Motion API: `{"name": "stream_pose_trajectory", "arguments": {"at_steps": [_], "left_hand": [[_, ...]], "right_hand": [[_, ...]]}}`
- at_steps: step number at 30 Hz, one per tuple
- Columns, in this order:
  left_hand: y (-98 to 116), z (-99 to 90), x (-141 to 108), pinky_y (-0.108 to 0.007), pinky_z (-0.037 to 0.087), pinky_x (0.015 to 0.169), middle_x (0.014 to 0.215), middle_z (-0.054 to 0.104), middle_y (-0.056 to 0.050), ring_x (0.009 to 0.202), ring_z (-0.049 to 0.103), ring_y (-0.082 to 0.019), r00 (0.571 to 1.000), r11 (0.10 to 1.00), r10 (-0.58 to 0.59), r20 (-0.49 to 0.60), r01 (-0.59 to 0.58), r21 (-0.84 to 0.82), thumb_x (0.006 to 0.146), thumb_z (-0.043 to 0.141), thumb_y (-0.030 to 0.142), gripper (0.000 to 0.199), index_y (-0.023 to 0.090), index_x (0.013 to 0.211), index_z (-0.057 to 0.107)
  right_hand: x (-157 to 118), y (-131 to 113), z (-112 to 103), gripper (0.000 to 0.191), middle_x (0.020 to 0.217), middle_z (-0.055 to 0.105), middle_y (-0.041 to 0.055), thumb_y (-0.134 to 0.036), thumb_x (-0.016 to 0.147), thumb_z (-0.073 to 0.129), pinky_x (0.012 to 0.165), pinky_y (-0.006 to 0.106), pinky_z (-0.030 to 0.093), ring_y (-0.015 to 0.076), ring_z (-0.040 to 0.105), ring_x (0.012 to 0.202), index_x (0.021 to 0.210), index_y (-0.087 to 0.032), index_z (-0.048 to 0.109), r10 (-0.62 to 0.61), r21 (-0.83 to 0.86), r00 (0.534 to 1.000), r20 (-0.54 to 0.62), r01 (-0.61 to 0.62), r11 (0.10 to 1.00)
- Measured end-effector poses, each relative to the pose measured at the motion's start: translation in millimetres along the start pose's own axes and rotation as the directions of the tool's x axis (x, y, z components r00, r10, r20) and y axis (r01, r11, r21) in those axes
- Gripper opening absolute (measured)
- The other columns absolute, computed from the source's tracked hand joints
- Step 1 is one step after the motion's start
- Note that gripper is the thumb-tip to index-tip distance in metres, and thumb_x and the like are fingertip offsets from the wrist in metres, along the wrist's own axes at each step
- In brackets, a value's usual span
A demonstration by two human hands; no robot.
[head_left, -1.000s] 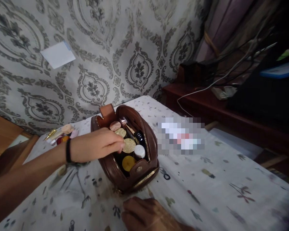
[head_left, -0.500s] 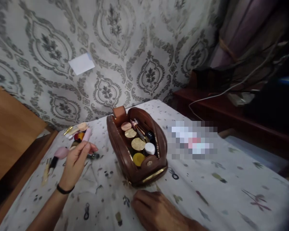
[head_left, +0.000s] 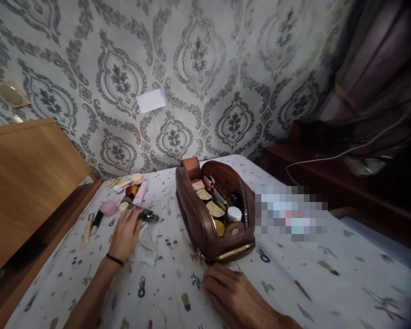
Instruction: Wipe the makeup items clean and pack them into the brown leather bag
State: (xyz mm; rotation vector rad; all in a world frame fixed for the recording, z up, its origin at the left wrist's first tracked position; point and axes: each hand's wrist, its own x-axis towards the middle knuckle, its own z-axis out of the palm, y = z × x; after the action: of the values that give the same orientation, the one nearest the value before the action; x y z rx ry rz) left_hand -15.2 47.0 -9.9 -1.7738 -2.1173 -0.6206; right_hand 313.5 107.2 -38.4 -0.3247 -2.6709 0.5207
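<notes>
My left hand [head_left: 125, 233], wearing a black wristband, reaches down with its fingers slightly bent over the near end of a dark green bottle [head_left: 150, 215]. Its fingertips appear to touch the bottle, which lies on the patterned sheet. My right hand [head_left: 231, 292] rests on the sheet with its fingers curled in, just in front of a brown cosmetic bag [head_left: 200, 228]. The bag stands unzipped and holds several round-lidded containers, among them a white-capped one [head_left: 234, 214], with slim items along the right side.
Around my left hand lie a pink sponge [head_left: 108, 208], a pink tube [head_left: 141, 193], a brush [head_left: 87, 230] and other small cosmetics. A wooden panel [head_left: 30, 183] borders the left side. Behind is the patterned wall [head_left: 198, 55]; a blurred patch [head_left: 291, 212] lies right of the bag.
My left hand has gone from raised above the cosmetics down to the dark green bottle. My right hand stays curled near the bag's front. The view has shifted left.
</notes>
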Motion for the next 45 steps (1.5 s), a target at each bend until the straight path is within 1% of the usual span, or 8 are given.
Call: {"name": "stream_pose_trajectory", "arguments": {"at_steps": [7,11,17,22,28,35,41,45], "left_hand": [[-11.8,27.6,12.1,-0.048,0.044,0.105,0.13,0.06,-0.014,0.125,0.05,-0.029,0.995,0.991,0.076,0.059,-0.082,0.108,0.077,0.04,-0.003,0.056,0.016,0.126,0.057],[-13.6,38.4,7.9,-0.048,0.045,0.104,0.131,0.059,-0.015,0.127,0.05,-0.03,0.997,0.988,0.057,0.046,-0.063,0.14,0.081,0.04,0.0,0.051,0.016,0.126,0.058],[-5.6,37.5,3.8,-0.046,0.045,0.104,0.129,0.059,-0.013,0.125,0.05,-0.027,0.999,0.988,0.001,0.033,-0.006,0.152,0.079,0.042,-0.001,0.053,0.02,0.125,0.058],[-2.5,30.6,2.1,-0.043,0.046,0.1,0.126,0.057,-0.011,0.119,0.051,-0.026,0.996,0.988,-0.043,0.074,0.032,0.15,0.079,0.041,-0.002,0.057,0.022,0.13,0.054],[4.2,18.7,3.2,-0.043,0.047,0.089,0.122,0.055,-0.013,0.112,0.049,-0.029,0.986,0.973,-0.076,0.151,0.041,0.227,0.085,0.037,0.001,0.054,0.021,0.132,0.053],[7.7,10.4,4.6,-0.041,0.044,0.091,0.12,0.059,-0.013,0.116,0.048,-0.027,0.982,0.975,-0.017,0.189,-0.026,0.222,0.089,0.034,0.003,0.04,0.017,0.12,0.056],[6.3,8.3,4.1,-0.046,0.043,0.086,0.114,0.059,-0.015,0.108,0.05,-0.031,0.984,0.965,-0.044,0.174,-0.003,0.262,0.092,0.033,0.007,0.04,0.015,0.124,0.054],[2.4,12.6,4.5,-0.042,0.042,0.088,0.112,0.06,-0.013,0.109,0.05,-0.028,0.984,0.966,-0.04,0.173,-0.006,0.257,0.089,0.034,0.002,0.035,0.015,0.112,0.057]], "right_hand": [[22.3,-21.7,-15.8,0.012,0.088,0.066,0.0031,-0.015,0.087,0.053,0.064,0.026,0.042,0.0152,0.062,0.076,0.079,-0.018,0.06,0.066,-0.031,0.979,0.191,-0.062,0.998],[45.0,-37.6,-17.0,0.011,0.088,0.066,0.0028,-0.017,0.086,0.055,0.065,0.025,0.042,0.0149,0.063,0.075,0.08,-0.018,0.063,0.098,0.022,0.968,0.23,-0.106,0.994],[101.6,-51.2,15.0,0.016,0.084,0.068,0.0037,-0.015,0.083,0.056,0.071,0.024,0.044,0.0151,0.063,0.074,0.088,-0.017,0.07,0.144,0.208,0.984,0.101,-0.162,0.965],[134.1,-41.1,54.1,0.018,0.083,0.068,0.0038,-0.009,0.08,0.054,0.067,0.022,0.045,0.0139,0.062,0.074,0.086,-0.016,0.07,0.199,0.412,0.978,-0.062,-0.157,0.897],[133.8,-19.7,77.1,0.016,0.075,0.063,0.0024,-0.016,0.082,0.051,0.067,0.025,0.046,0.0146,0.058,0.07,0.084,-0.015,0.067,0.286,0.558,0.946,-0.151,-0.157,0.815],[133.5,-14.5,79.5,0.019,0.068,0.06,0.0013,-0.028,0.081,0.05,0.053,0.025,0.045,0.0169,0.06,0.064,0.088,-0.017,0.063,0.42,0.739,0.905,-0.064,-0.24,0.63],[133.1,-14.8,80.7,0.021,0.067,0.059,0.0013,-0.033,0.079,0.053,0.05,0.023,0.044,0.0161,0.06,0.063,0.088,-0.017,0.063,0.433,0.776,0.9,-0.047,-0.239,0.583],[133.2,-12.0,85.0,0.021,0.07,0.061,0.0013,-0.035,0.077,0.057,0.05,0.022,0.044,0.0155,0.061,0.063,0.086,-0.018,0.064,0.454,0.8,0.89,-0.034,-0.248,0.546]]}}
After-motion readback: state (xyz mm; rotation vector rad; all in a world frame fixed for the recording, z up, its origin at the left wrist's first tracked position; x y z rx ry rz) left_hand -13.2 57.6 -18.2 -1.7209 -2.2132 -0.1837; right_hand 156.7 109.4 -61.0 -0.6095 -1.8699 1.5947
